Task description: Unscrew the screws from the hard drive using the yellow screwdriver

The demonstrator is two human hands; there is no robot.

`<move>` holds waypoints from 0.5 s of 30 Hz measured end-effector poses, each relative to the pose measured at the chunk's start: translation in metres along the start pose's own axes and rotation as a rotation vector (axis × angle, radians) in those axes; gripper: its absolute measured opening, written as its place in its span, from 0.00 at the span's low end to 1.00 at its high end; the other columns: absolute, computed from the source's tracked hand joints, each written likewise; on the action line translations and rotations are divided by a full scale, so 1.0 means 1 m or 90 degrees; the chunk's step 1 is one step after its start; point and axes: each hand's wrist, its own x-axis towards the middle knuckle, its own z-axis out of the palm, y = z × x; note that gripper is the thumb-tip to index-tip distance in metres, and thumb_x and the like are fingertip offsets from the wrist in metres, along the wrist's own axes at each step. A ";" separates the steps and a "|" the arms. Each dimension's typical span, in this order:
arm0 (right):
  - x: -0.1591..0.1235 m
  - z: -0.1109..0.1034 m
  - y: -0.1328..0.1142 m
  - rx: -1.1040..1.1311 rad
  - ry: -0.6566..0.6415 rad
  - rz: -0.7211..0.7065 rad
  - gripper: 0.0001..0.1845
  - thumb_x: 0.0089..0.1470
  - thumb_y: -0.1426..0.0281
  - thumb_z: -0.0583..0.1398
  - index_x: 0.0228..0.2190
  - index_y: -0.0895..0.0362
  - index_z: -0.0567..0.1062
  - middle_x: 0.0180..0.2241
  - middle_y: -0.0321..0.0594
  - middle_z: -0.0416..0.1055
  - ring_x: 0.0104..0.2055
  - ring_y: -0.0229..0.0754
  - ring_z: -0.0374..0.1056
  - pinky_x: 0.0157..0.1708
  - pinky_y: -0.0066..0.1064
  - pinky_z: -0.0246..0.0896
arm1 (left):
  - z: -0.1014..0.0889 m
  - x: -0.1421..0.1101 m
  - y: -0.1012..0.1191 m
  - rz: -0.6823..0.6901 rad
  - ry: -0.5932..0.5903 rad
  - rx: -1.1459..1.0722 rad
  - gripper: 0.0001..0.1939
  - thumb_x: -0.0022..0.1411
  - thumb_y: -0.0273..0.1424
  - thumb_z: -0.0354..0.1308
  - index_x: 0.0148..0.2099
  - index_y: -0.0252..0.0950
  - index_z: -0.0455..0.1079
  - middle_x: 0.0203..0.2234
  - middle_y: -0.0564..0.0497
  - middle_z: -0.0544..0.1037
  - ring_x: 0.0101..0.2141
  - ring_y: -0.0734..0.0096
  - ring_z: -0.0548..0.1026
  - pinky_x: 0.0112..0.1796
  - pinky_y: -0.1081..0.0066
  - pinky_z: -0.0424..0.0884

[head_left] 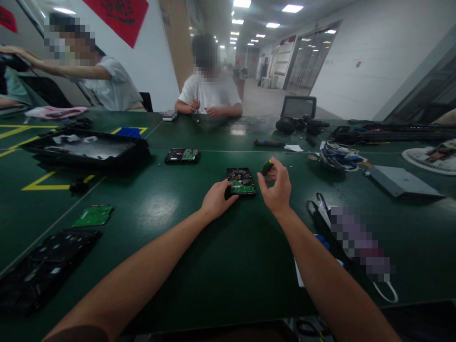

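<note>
A black hard drive (241, 181) with a green circuit board on it lies on the green table (221, 247) in front of me. My left hand (217, 200) grips its near left corner, fingers curled on the edge. My right hand (276, 189) hovers just right of the drive, fingers pinched round a small screwdriver (267, 166) with a black and yellow handle, held above the drive's right side.
A second drive (182, 156) lies further back. A black tray (85, 151) sits at left, a loose green board (93, 216) and a black panel (39, 270) at near left. Cables (338, 156), a grey box (401, 181) and a lanyard (356, 247) lie at right. Two people sit across the table.
</note>
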 end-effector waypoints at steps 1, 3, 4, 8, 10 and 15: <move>0.000 0.000 0.000 0.002 0.000 -0.006 0.37 0.61 0.68 0.61 0.68 0.47 0.56 0.56 0.49 0.67 0.44 0.48 0.73 0.40 0.43 0.79 | 0.000 0.000 0.000 0.001 0.001 -0.001 0.21 0.63 0.41 0.64 0.56 0.42 0.70 0.58 0.43 0.75 0.59 0.52 0.71 0.57 0.53 0.70; 0.001 0.000 0.000 0.010 -0.001 -0.020 0.37 0.62 0.70 0.59 0.69 0.48 0.54 0.58 0.50 0.65 0.48 0.50 0.73 0.43 0.46 0.79 | 0.001 0.000 -0.001 0.003 0.001 -0.002 0.21 0.63 0.41 0.64 0.56 0.41 0.70 0.58 0.43 0.75 0.60 0.52 0.71 0.58 0.53 0.69; 0.001 0.000 0.000 0.012 -0.001 -0.024 0.37 0.62 0.70 0.59 0.69 0.48 0.54 0.58 0.51 0.65 0.49 0.51 0.72 0.44 0.47 0.79 | 0.001 0.000 -0.002 0.004 0.001 -0.001 0.21 0.64 0.41 0.64 0.56 0.41 0.70 0.58 0.43 0.74 0.60 0.52 0.70 0.59 0.53 0.69; 0.001 -0.001 -0.001 0.004 0.005 -0.015 0.36 0.62 0.70 0.59 0.68 0.47 0.55 0.55 0.49 0.65 0.44 0.47 0.72 0.42 0.47 0.78 | 0.002 0.000 -0.003 0.001 -0.001 0.003 0.22 0.64 0.42 0.63 0.57 0.41 0.70 0.59 0.42 0.74 0.61 0.51 0.70 0.59 0.52 0.69; 0.001 -0.002 -0.003 -0.002 0.005 -0.005 0.36 0.62 0.69 0.60 0.67 0.46 0.56 0.54 0.48 0.66 0.42 0.47 0.71 0.40 0.46 0.78 | 0.002 0.000 -0.002 -0.004 -0.001 0.006 0.22 0.63 0.42 0.64 0.57 0.40 0.70 0.59 0.42 0.74 0.60 0.51 0.70 0.59 0.52 0.69; 0.001 -0.003 -0.004 0.006 0.000 -0.031 0.36 0.61 0.71 0.59 0.67 0.46 0.56 0.54 0.48 0.65 0.48 0.49 0.70 0.44 0.47 0.78 | 0.001 0.000 0.000 0.005 -0.002 0.001 0.21 0.64 0.41 0.64 0.56 0.41 0.70 0.57 0.43 0.75 0.60 0.52 0.71 0.59 0.53 0.69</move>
